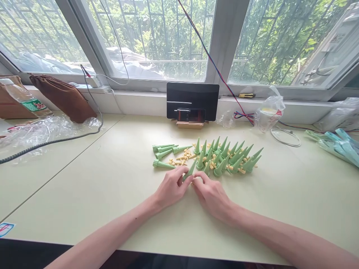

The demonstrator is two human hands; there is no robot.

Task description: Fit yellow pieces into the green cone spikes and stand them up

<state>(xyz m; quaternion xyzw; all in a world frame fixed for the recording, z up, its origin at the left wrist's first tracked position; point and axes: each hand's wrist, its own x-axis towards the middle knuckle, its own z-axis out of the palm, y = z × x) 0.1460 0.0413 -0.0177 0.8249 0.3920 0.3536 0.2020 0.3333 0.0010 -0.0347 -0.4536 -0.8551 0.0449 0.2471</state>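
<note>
My left hand [174,186] grips a green plastic spike [191,169] near its wide end, with the tip pointing up and away. Close beside it, my right hand [211,194] is pinched at the spike's base; whatever its fingertips hold is too small and hidden to tell. Just beyond my hands lie small yellow plastic pieces [182,157] in a loose pile. Several more green spikes [165,149] rest on their sides at the left of the pile. To the right stands a dense group of upright or tilted green spikes [221,157] with yellow pieces at their bases.
A dark tablet [193,95] leans by the window behind a phone [191,114]. Along the sill are a yellow cutter [246,95] and a bagged cup [267,114]. A brown pouch [63,97] and black cable [81,137] lie left; blue-green plastic items [340,145] lie right.
</note>
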